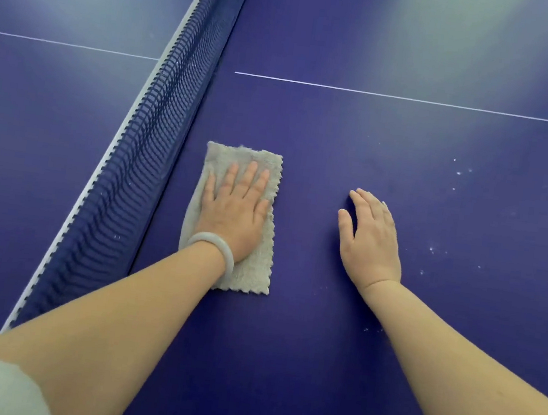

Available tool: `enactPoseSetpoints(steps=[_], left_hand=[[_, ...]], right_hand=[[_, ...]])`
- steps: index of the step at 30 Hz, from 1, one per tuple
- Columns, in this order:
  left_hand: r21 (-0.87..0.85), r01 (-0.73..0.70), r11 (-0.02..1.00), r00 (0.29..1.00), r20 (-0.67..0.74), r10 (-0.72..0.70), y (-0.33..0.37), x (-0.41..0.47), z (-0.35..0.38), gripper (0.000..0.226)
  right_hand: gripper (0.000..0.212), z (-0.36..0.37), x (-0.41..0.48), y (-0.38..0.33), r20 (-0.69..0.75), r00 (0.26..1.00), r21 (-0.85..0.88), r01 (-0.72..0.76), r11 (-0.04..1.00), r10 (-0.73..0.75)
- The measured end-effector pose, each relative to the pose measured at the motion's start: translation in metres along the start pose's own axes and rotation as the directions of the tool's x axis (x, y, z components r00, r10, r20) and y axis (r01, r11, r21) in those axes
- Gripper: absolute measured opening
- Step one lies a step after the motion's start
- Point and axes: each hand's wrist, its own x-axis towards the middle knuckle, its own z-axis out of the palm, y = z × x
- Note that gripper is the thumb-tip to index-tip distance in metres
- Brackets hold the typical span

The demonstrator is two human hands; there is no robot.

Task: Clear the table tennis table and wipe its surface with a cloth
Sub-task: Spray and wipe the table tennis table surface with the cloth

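Two hands over table (317, 350). Left hand (234, 209) flat, fingers straight and spread, pressing cloth (256, 267) onto the blue top just beside net (140, 163); held by pressure, no grasp. Right hand (370, 240) loose, holding nothing, near cloth. Cloth judged soft, light, fluffy; likely to bunch if pushed from an edge, so keep palm centred. White specks (459, 173) lie right of right hand. Unclear whether right palm touches surface; table edges cut off
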Motion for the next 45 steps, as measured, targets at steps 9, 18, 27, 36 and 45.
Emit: enactPoseSetpoints(steps=[9, 18, 27, 36, 45], left_hand=[[0.123, -0.599, 0.791, 0.8, 0.061, 0.597, -0.001, -0.114, 0.023, 0.055], [0.042, 0.034, 0.999, 0.999, -0.036, -0.033, 0.009, -0.079, 0.016, 0.057], [0.147, -0.717, 0.681, 0.697, 0.143, 0.703, -0.021, -0.155, 0.018, 0.054], [0.058, 0.232, 0.971, 0.972, -0.06, -0.229, -0.01, -0.169, 0.024, 0.057], [0.12, -0.259, 0.959, 0.963, 0.114, 0.246, 0.044, -0.28, 0.037, 0.059]], right_hand=[[0.047, 0.002, 0.002, 0.006, -0.025, 0.999, -0.02, 0.033, 0.999, -0.034], [0.048, 0.003, 0.001, 0.006, -0.017, 0.999, -0.022, 0.032, 0.999, -0.032], [0.048, 0.006, 0.002, 0.011, -0.035, 0.997, -0.026, 0.064, 0.998, -0.065], [0.048, 0.007, 0.002, 0.011, -0.031, 0.996, -0.058, 0.082, 0.995, -0.084], [0.05, 0.005, 0.002, 0.014, 0.002, 0.994, -0.01, 0.111, 0.994, -0.111]])
